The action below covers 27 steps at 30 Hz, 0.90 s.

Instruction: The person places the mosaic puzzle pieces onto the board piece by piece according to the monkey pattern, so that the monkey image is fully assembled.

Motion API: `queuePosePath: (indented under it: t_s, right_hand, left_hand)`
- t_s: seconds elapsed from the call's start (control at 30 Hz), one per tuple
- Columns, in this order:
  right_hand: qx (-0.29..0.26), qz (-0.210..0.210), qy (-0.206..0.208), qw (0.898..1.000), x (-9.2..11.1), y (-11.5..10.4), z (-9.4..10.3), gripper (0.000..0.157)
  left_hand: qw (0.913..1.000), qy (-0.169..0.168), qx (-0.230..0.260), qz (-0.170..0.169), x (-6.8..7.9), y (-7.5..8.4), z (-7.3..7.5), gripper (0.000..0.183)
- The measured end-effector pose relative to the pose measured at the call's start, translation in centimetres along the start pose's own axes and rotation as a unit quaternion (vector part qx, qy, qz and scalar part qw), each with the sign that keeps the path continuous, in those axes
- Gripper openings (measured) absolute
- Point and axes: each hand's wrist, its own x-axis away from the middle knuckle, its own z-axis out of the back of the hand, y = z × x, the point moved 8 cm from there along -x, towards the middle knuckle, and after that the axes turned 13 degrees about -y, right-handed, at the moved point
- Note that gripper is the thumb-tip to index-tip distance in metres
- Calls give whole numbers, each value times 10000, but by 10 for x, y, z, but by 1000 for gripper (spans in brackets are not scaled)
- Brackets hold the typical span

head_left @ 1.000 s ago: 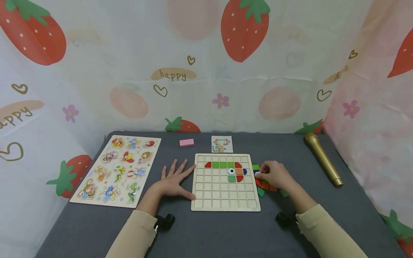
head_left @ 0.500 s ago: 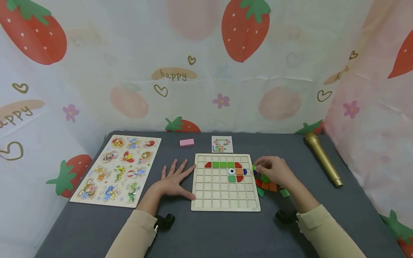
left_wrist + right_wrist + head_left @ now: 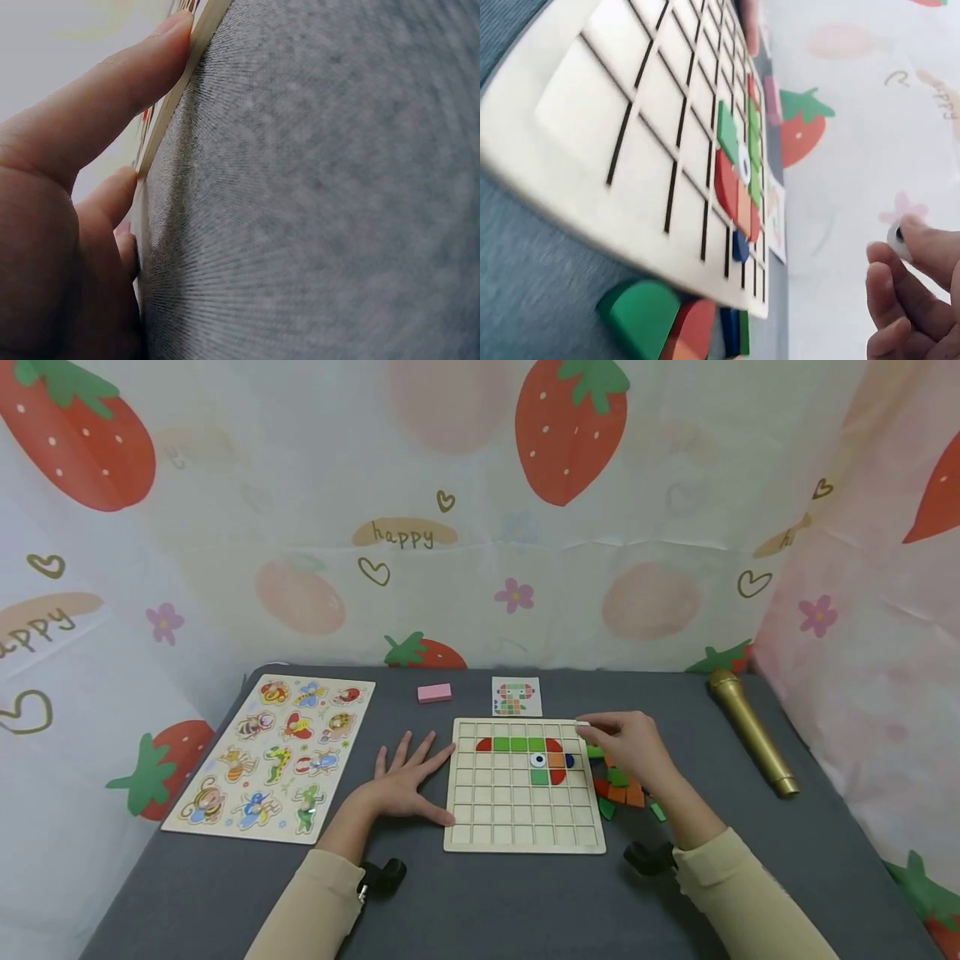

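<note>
My left hand (image 3: 401,787) lies with fingers spread at the left side of a wooden grid board (image 3: 495,827). Its thumb and a fingertip touch the board's edge, as the left wrist view shows. Between thumb and finger, my right hand (image 3: 633,745) pinches a white round eye piece (image 3: 897,241) with a dark pupil, above the board's upper right corner. Set in the grid are green squares (image 3: 519,743), red rounded pieces, an orange square (image 3: 556,759), a blue piece (image 3: 569,761) and another eye piece (image 3: 537,760). Loose coloured pieces (image 3: 624,793) lie right of the board, partly under my right hand.
A small pattern card (image 3: 516,696) lies behind the board, with a pink block (image 3: 434,693) to its left. An insect picture board (image 3: 281,758) occupies the table's left side. On the right lies a gold microphone (image 3: 752,731). Patterned cloth hangs behind the table.
My right hand has lifted from the loose pieces and moved up and left to the board's upper right corner, carrying the eye piece. My left hand has stayed put.
</note>
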Motion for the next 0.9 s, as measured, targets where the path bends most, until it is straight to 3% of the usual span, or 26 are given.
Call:
queuePosePath:
  t_s: [0.23,0.43,0.9]
  right_hand:
    - [132,251,8,9996,-9,-16,-7,38]
    - [66,443,-177,9988,-18,-29,-17,29]
    - [-196,450,-362,9981,-33,-38,-37,23]
  left_hand:
    - [10000,-34,27,11,2,0,0,117]
    - [10000,23,11,7,2,1,2,117]
    - [10000,8,6,42,1,1,1,115]
